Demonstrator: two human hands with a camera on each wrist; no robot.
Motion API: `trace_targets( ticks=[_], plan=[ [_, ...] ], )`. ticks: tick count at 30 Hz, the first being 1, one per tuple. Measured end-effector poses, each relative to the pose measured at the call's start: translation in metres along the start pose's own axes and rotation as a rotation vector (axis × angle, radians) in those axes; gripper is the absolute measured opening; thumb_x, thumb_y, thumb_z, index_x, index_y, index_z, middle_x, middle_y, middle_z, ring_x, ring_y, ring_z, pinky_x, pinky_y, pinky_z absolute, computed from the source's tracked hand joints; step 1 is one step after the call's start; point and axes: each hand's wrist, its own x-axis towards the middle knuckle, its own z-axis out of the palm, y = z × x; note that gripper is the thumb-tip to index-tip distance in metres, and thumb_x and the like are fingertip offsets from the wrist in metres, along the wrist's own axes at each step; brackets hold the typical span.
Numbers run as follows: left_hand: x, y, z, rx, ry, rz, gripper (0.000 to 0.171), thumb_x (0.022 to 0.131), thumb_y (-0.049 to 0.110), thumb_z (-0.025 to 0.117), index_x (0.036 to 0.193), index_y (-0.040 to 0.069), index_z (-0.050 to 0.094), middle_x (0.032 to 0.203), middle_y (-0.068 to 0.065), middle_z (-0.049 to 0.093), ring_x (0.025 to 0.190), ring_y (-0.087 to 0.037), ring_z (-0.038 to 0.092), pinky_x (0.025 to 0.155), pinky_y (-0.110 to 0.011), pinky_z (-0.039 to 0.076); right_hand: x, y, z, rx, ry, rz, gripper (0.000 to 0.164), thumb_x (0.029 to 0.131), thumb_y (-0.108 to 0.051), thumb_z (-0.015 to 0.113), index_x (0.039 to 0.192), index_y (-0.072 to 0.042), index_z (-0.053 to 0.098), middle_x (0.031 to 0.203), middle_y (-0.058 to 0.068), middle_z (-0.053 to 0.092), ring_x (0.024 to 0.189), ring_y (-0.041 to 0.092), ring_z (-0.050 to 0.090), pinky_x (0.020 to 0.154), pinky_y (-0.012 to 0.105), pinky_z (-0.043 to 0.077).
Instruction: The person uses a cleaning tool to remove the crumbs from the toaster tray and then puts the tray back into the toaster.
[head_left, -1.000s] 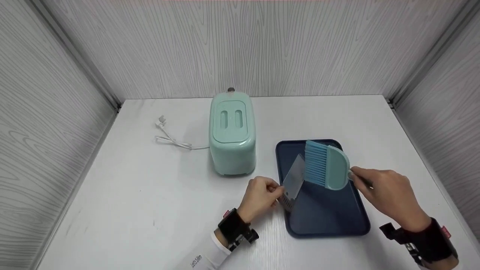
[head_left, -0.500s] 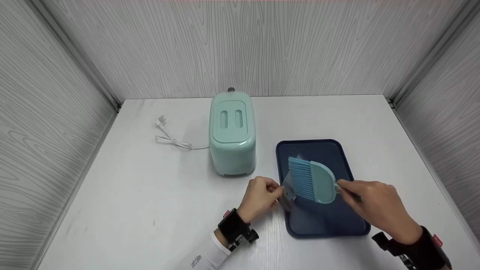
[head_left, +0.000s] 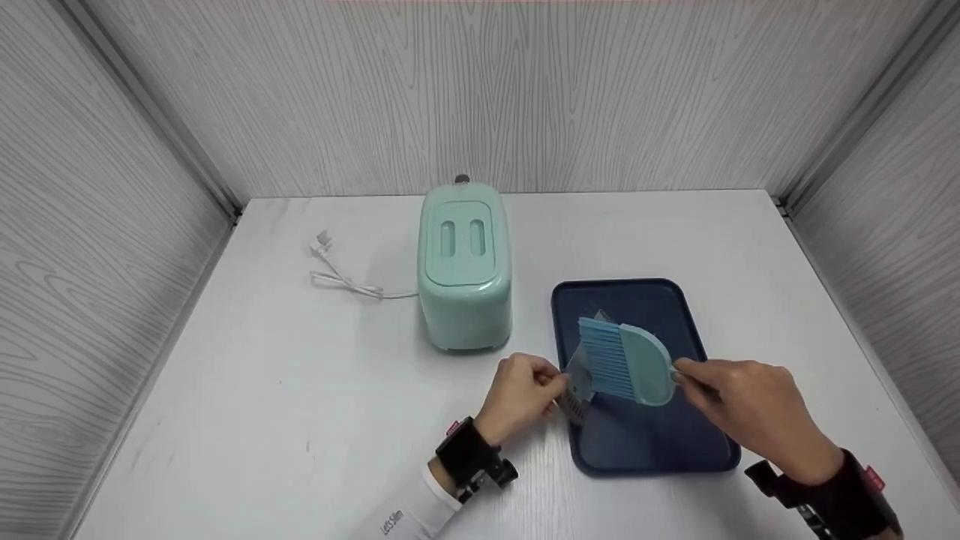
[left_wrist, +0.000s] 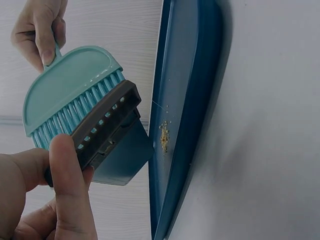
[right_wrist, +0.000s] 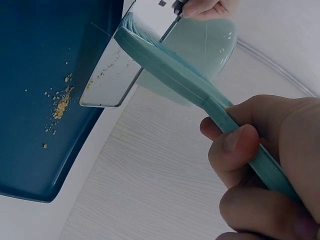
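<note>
My left hand (head_left: 521,394) pinches the dark slotted end of a shiny metal crumb tray (right_wrist: 112,80), which tilts above the left side of a navy serving tray (head_left: 652,446). In my right hand (head_left: 757,405) is the handle of a mint-green brush (head_left: 649,367). Its blue bristles (left_wrist: 80,107) lie against the crumb tray's face, as the right wrist view shows. Specks still cling to that metal surface. Below, a small heap of yellowish crumbs (right_wrist: 61,105) lies on the serving tray. The brush hides part of the crumb tray in the head view.
A mint-green toaster (head_left: 465,315) stands left of the serving tray, behind my left hand. Its white cord and plug (head_left: 322,244) lie further left on the white table. Grey wood-grain panels (head_left: 480,97) border the table at the back and sides.
My right hand has brought the brush left and toward me, from the crumb tray's far end down along its face. In the last half second it shifts only slightly. The left hand stays put.
</note>
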Motion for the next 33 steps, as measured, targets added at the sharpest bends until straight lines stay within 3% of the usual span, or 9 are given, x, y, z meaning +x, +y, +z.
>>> trace_targets(
  ticks=[4, 14, 25, 33],
  plan=[
    [0.0, 0.0, 0.0, 0.0, -0.007, 0.013, 0.018, 0.091, 0.018, 0.067, 0.084, 0.003, 0.075, 0.066, -0.008, 0.072, 0.043, -0.004, 0.059, 0.044, -0.023, 0.053, 0.002, 0.002, 0.001, -0.018, 0.002, 0.008, 0.023, 0.074, -0.009, 0.08, 0.096, -0.014, 0.077, 0.068, -0.003, 0.072, 0.048, 0.003, 0.053, 0.04, 0.015, 0.025],
    [0.0, 0.001, -0.001, -0.006, -0.005, 0.016, 0.018, 0.09, 0.018, 0.067, 0.082, 0.003, 0.074, 0.066, -0.009, 0.072, 0.043, -0.004, 0.059, 0.043, -0.023, 0.052, 0.009, 0.006, 0.005, -0.105, 0.061, -0.05, 0.017, 0.073, -0.007, 0.078, 0.087, -0.016, 0.073, 0.051, -0.011, 0.047, 0.048, -0.003, 0.025, 0.042, 0.015, 0.012],
    [-0.002, 0.002, -0.001, -0.02, -0.002, 0.012, 0.017, 0.09, 0.018, 0.068, 0.08, 0.005, 0.074, 0.067, -0.01, 0.072, 0.043, -0.006, 0.059, 0.043, -0.024, 0.052, 0.014, 0.012, 0.008, -0.118, 0.057, -0.039, 0.019, 0.075, -0.01, 0.078, 0.093, -0.015, 0.076, 0.052, -0.007, 0.052, 0.044, 0.002, 0.033, 0.041, 0.018, 0.011],
    [-0.002, 0.003, -0.001, -0.01, -0.004, 0.023, 0.017, 0.09, 0.017, 0.067, 0.08, 0.005, 0.074, 0.065, -0.01, 0.071, 0.043, -0.007, 0.06, 0.044, -0.023, 0.052, 0.016, 0.02, 0.014, -0.166, 0.104, -0.068, 0.015, 0.075, -0.01, 0.078, 0.089, -0.015, 0.074, 0.049, -0.009, 0.042, 0.045, 0.0, 0.024, 0.041, 0.017, 0.01]
  ],
)
